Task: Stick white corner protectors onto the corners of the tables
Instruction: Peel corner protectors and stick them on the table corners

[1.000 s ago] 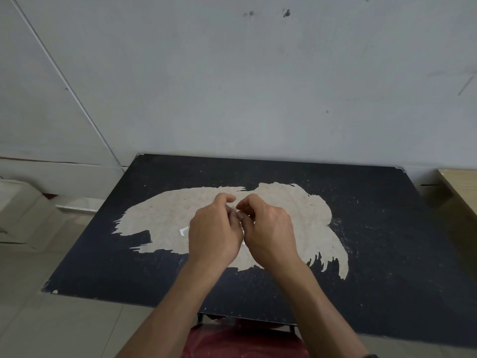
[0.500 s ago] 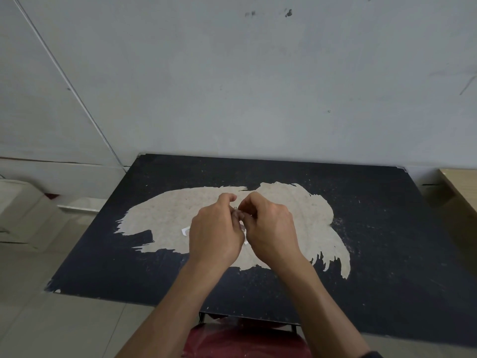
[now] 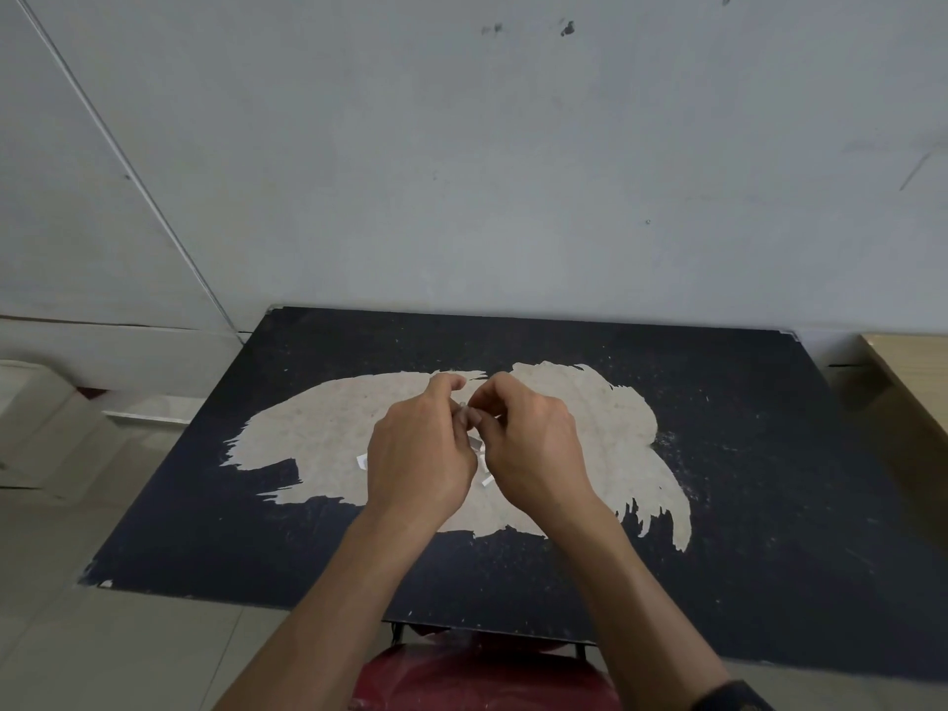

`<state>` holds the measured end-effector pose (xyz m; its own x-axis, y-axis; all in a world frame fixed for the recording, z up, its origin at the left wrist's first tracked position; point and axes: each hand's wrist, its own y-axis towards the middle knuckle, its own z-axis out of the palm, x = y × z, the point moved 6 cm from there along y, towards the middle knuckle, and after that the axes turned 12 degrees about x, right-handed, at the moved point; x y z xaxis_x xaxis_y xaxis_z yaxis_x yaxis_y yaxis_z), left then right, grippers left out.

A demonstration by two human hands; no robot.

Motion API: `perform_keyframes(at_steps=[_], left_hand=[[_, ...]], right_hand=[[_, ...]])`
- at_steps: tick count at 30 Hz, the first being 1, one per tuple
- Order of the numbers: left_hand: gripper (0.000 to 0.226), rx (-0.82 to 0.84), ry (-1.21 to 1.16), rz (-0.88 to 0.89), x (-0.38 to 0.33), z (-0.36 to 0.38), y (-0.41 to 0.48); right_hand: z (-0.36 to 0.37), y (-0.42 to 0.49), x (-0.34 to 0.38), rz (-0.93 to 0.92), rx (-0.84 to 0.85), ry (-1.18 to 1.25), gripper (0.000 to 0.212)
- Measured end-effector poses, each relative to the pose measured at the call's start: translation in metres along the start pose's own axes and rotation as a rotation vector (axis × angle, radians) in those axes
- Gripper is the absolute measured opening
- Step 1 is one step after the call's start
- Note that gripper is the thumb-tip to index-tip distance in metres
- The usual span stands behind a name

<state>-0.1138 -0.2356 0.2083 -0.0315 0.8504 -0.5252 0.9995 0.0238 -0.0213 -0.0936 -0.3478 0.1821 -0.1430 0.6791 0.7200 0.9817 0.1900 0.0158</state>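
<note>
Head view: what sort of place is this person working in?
Probably a bare workroom or storeroom: a scraped black table stands against a scuffed grey wall on a tiled floor, a wooden table beside it. The left hand and right hand pinch a white protector.

— Where's our corner protector [image 3: 464,409]?
— Small, whitish, mostly hidden: we pinch it between our left hand [image 3: 420,454] and right hand [image 3: 533,449], above the black table [image 3: 769,454], whose top is worn pale in the middle.

Left hand [image 3: 420,456] and right hand [image 3: 536,446] meet, fingertips pinching.
</note>
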Motion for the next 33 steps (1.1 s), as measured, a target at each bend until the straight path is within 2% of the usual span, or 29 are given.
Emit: perform_keyframes(at_steps=[10,17,24,33], left_hand=[[0.045,0.041,0.002,0.02,0.01,-0.007,0.015],[0.043,0.036,-0.021,0.015,0.034,-0.017,0.03],[0.044,0.073,-0.061,0.05,0.064,-0.029,0.054],[0.043,0.137,-0.07,0.18,0.095,-0.055,0.1]], right_hand=[[0.003,0.016,0.01,0.017,0.045,-0.046,0.003],[0.021,0.032,0.022,0.01,0.038,-0.054,0.009],[0.044,0.057,0.039,0.064,-0.009,-0.019,0.011],[0.066,0.093,0.064,0.133,-0.087,-0.029,0.01]])
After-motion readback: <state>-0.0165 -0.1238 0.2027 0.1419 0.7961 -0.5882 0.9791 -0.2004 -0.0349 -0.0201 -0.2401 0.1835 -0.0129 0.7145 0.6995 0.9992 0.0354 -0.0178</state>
